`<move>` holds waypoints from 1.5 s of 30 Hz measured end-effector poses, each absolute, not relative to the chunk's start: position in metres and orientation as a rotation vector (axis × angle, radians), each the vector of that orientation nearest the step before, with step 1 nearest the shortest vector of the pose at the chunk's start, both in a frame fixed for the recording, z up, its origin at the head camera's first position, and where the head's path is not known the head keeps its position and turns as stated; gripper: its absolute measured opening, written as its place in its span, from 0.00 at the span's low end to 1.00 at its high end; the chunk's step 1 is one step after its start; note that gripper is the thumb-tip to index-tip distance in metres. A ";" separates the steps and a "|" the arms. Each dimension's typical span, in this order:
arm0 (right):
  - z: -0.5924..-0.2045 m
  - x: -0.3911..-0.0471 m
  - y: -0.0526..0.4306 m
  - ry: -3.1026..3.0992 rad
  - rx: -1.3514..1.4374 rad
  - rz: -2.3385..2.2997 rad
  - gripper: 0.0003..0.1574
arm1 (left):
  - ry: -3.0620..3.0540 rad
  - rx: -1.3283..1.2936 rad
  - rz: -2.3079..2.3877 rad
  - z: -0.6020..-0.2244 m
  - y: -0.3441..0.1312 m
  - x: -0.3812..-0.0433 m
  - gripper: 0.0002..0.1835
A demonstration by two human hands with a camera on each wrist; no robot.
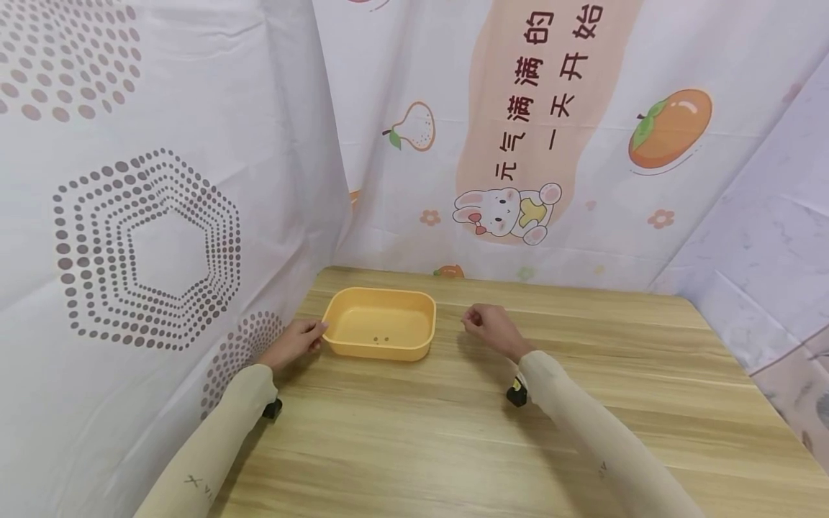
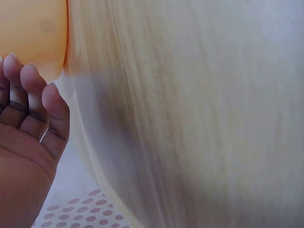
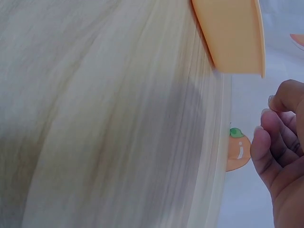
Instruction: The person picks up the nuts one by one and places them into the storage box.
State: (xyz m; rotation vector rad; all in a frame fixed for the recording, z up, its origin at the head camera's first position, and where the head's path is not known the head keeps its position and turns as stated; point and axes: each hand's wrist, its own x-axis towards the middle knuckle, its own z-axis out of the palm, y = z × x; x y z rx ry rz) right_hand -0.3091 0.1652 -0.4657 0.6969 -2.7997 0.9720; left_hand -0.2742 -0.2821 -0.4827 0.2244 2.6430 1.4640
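Note:
A yellow, rounded rectangular plastic basin [image 1: 381, 352] sits near the back left of the wooden table, with a few small dark marks on its floor. At its left end, my left hand [image 1: 300, 341] pinches the rim by thumb and fingers. The left wrist view shows those fingers [image 2: 33, 80] bent slightly against the basin's outer wall [image 2: 33, 28]; the thumb is hidden there. Apart from the basin, to its right, my right hand [image 1: 494, 327] hovers over the table with fingers loosely curled and nothing in them. In the right wrist view the basin's side [image 3: 232, 38] shows beyond this hand [image 3: 285, 142].
The wood-grain table [image 1: 414, 446] reaches back to a printed white curtain [image 1: 388, 216] with fruit and a rabbit. Another curtain [image 1: 285, 216] hangs close along the left, beside my left arm. A pale cloth [image 1: 764, 252] borders the right side.

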 end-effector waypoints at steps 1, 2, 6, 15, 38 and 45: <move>-0.465 -0.309 0.164 -2.795 0.705 0.976 0.06 | 2.643 0.223 1.463 -0.483 -0.282 -0.274 0.23; -0.465 -0.309 0.163 -2.792 0.713 0.977 0.06 | 2.644 0.222 1.462 -0.483 -0.282 -0.274 0.23; -0.465 -0.309 0.159 -2.786 0.728 0.965 0.05 | 2.640 0.214 1.463 -0.483 -0.282 -0.274 0.22; -0.462 -0.310 0.147 -2.767 0.756 0.969 0.06 | 2.638 0.233 1.469 -0.484 -0.283 -0.276 0.21; -0.464 -0.308 0.116 -2.737 0.864 0.993 0.04 | 2.652 0.230 1.461 -0.485 -0.284 -0.275 0.22; -0.461 -0.308 0.109 -2.781 0.874 0.987 0.04 | 2.662 0.225 1.442 -0.482 -0.283 -0.273 0.25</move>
